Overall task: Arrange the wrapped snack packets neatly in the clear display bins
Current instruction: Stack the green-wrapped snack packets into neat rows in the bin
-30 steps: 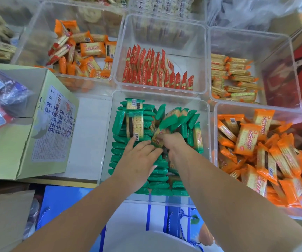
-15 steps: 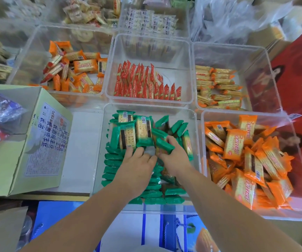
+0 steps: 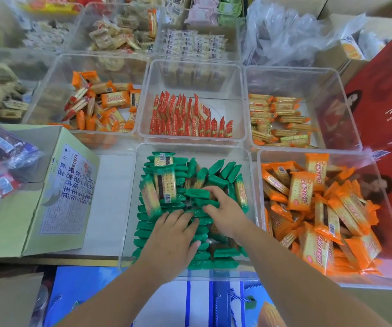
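Note:
Green wrapped snack packets (image 3: 164,185) fill the clear bin (image 3: 129,208) right in front of me, some stacked on edge in rows, others loose on top. My left hand (image 3: 173,234) lies flat on the near rows with fingers spread. My right hand (image 3: 225,211) reaches into the middle of the pile, fingers and thumb pinching a green packet (image 3: 198,193) that lies crosswise.
To the right stands a bin of orange packets (image 3: 320,208). Behind are bins of red packets (image 3: 190,119), orange-and-red packets (image 3: 98,105) and tan packets (image 3: 277,119). A green cardboard box (image 3: 55,194) sits to the left, a blue bag (image 3: 91,293) below.
My view has tilted up, showing more bins at the back. Both hands stay in the green bin; the right hand has drawn a packet toward the middle and the left has flattened.

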Motion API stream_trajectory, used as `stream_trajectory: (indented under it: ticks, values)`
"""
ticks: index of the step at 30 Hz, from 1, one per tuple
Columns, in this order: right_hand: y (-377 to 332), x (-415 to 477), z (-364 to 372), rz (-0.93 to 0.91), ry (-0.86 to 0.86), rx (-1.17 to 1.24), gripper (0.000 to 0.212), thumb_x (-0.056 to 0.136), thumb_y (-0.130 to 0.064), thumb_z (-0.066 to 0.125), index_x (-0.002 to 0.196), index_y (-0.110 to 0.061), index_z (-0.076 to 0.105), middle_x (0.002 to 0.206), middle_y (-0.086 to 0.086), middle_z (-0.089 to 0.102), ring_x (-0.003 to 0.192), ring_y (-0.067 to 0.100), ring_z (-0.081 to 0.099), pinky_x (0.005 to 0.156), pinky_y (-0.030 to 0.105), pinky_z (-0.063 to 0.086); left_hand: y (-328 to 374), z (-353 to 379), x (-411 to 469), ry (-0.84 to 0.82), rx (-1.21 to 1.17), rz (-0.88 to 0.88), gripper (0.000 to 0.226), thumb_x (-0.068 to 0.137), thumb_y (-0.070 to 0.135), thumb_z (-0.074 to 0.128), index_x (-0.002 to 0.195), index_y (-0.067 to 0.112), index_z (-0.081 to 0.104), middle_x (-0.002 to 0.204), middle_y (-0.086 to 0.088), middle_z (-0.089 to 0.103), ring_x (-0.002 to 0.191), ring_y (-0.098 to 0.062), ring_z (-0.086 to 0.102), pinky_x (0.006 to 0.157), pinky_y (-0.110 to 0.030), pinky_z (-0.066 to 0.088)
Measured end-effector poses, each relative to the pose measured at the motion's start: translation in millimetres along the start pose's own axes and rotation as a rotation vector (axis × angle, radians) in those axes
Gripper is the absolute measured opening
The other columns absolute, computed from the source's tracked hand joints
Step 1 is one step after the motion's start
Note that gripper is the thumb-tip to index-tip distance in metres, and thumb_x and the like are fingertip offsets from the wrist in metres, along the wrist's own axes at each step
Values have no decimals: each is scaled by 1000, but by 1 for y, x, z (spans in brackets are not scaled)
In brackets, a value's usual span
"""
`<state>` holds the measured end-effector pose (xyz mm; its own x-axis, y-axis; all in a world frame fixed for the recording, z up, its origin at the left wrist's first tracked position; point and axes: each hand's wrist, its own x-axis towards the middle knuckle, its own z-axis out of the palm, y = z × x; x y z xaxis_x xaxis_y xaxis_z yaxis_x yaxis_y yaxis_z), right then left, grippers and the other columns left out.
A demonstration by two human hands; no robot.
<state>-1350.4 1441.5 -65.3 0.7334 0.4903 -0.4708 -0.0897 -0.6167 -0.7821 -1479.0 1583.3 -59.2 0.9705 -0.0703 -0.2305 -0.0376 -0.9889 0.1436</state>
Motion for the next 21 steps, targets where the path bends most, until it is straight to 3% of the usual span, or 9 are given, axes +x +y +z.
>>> stream_trajectory:
  ticks: [4,6,9,12,14,16,18,21]
  values:
    - [-4,10,-1,-21,-100,-92,37,98,-13,54,124,-39,53,112,-10,65,86,12,64,69,27,53,-6,0,-6,-189,-71,-63,83,92,71,7,157,25,29,165,5,21,151,-23,16,121,-51,14]
    - [-7,15,1,-3,-121,-131,37,98,-13,53,124,-40,51,111,-8,65,85,8,64,65,21,50,-10,-1,-7,-213,-45,-21,79,95,70,15,160,26,18,168,4,7,153,-22,4,123,-49,7]
    - [-9,20,5,4,-113,-97,37,99,-14,53,123,-42,48,111,-6,66,87,11,67,76,34,59,-13,-5,-12,-204,-78,3,72,98,67,21,159,28,20,169,2,-1,154,-21,0,123,-46,4]
    - [-9,24,8,41,-90,13,39,100,-17,54,125,-46,47,104,-4,70,87,26,70,82,49,59,-17,-14,-27,-174,-145,8,75,94,66,17,154,26,37,168,-2,15,151,-24,20,122,-44,16]
    - [-7,26,11,91,-85,84,40,100,-19,55,130,-45,45,105,2,71,92,29,70,86,53,57,-21,-16,-40,-73,-157,21,63,94,59,34,136,21,61,153,-6,47,133,-28,51,109,-45,42]
    - [-4,25,14,142,-114,125,36,99,-25,54,128,-44,47,111,18,69,101,41,66,92,59,52,-27,-12,-53,71,-165,-5,52,91,52,45,118,17,72,133,-8,64,112,-28,65,93,-43,55]
    - [-3,21,18,169,-123,121,31,94,-40,54,124,-45,49,120,20,66,106,43,63,98,59,49,-33,-7,-62,159,-164,-60,47,89,48,50,111,14,74,126,-9,67,107,-31,65,91,-43,55]
    - [-1,20,26,127,-68,81,42,93,-53,58,131,-41,48,138,3,55,125,26,53,109,50,42,-40,2,-70,247,-148,-146,45,90,46,51,112,13,73,128,-12,63,113,-35,61,95,-48,49]
